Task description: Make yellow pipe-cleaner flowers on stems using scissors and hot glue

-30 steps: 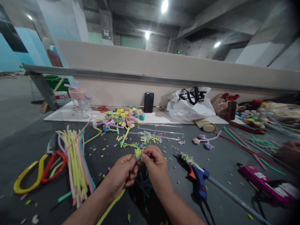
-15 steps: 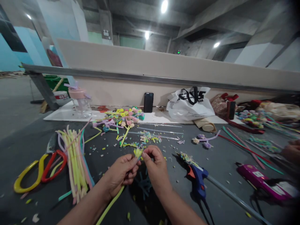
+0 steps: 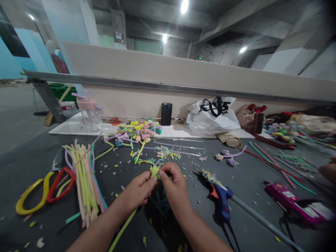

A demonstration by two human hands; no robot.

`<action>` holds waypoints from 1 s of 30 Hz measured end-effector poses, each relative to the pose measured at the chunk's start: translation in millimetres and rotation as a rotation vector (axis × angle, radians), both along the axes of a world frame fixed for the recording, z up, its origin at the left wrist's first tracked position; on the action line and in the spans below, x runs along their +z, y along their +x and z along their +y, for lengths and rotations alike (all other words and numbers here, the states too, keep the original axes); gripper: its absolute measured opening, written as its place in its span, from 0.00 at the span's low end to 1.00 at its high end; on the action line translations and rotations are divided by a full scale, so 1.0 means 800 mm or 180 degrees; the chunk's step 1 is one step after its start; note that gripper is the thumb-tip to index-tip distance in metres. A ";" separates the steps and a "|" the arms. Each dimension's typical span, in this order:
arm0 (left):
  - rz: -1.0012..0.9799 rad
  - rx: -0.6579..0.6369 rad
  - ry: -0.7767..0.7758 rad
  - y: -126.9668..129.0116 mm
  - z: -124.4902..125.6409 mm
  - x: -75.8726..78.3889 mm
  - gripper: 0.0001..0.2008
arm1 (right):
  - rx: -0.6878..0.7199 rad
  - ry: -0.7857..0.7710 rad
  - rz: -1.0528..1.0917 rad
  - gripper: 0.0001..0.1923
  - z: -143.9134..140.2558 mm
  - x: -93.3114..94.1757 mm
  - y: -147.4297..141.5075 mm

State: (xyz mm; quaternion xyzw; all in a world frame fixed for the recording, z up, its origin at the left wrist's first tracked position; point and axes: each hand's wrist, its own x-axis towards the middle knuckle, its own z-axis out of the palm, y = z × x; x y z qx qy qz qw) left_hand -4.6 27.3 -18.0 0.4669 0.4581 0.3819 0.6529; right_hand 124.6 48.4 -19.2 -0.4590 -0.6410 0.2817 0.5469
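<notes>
- Your left hand (image 3: 138, 192) and your right hand (image 3: 173, 185) meet in front of you, a little above the dark work surface (image 3: 31, 164).
- Both hands pinch the same small yellow tuft (image 3: 154, 170). The fingertips of each hand are closed on it from their own side, so the grip is narrow and it holds this piece.
- A long yellow-green stem (image 3: 123, 227) goes down from under your left hand toward the lower edge of the view. I cannot tell if it is joined to the tuft, because your fingers hide this place.
- On your left lies a bundle of pale fuzzy sticks (image 3: 84, 182), and just beside it are the yellow scissors (image 3: 28, 201) and the red scissors (image 3: 60, 183).
- On your right, near your right wrist, lies a blue glue gun (image 3: 222, 203). Farther right is a purple glue gun (image 3: 294, 204).
- Behind your hands there are many small coloured scraps (image 3: 168, 154), and farther back a heap of finished small flowers (image 3: 136, 131).
- Against the low wall stand a black phone (image 3: 166, 114), upright, and a white bag (image 3: 213, 117). A clear bottle with pink lid (image 3: 90, 113) stands at the back left.
- At the right edge, the hand of another person (image 3: 328, 171) shows only in part.
</notes>
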 end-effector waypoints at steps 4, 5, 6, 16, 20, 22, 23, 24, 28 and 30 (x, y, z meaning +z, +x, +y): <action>0.0429 0.0200 0.0539 -0.003 0.001 -0.003 0.14 | -0.0016 0.0027 0.0003 0.03 0.000 -0.001 0.000; 0.0594 0.0276 0.0738 -0.003 0.002 -0.003 0.14 | -0.0021 0.0019 0.0003 0.04 0.000 -0.001 0.000; 0.0799 0.0330 0.0947 -0.003 0.003 -0.003 0.14 | -0.0020 0.0007 0.0000 0.04 0.000 0.000 0.000; 0.1795 0.0129 0.1610 -0.006 0.007 -0.010 0.15 | 0.0101 0.0008 0.0000 0.03 0.002 -0.002 0.000; 0.1662 0.0159 0.1453 -0.009 0.006 -0.006 0.16 | 0.0150 0.0174 0.0051 0.05 0.003 0.001 0.006; 0.1632 0.0167 0.1398 -0.010 0.005 -0.003 0.16 | 0.0118 0.0274 0.0053 0.06 0.002 0.003 0.009; 0.1639 0.0164 0.1392 -0.011 0.005 -0.002 0.16 | 0.0110 0.0339 0.0028 0.06 0.001 0.005 0.010; 0.1664 0.0151 0.1401 -0.012 0.005 -0.001 0.16 | 0.0123 0.0419 -0.0020 0.05 0.001 0.006 0.011; 0.1872 0.0152 0.1595 -0.013 0.006 0.001 0.15 | 0.0250 0.0696 -0.0365 0.06 -0.002 0.010 0.014; 0.1978 0.0170 0.1705 -0.013 0.007 0.000 0.15 | 0.0293 0.0752 -0.0562 0.06 -0.003 0.010 0.015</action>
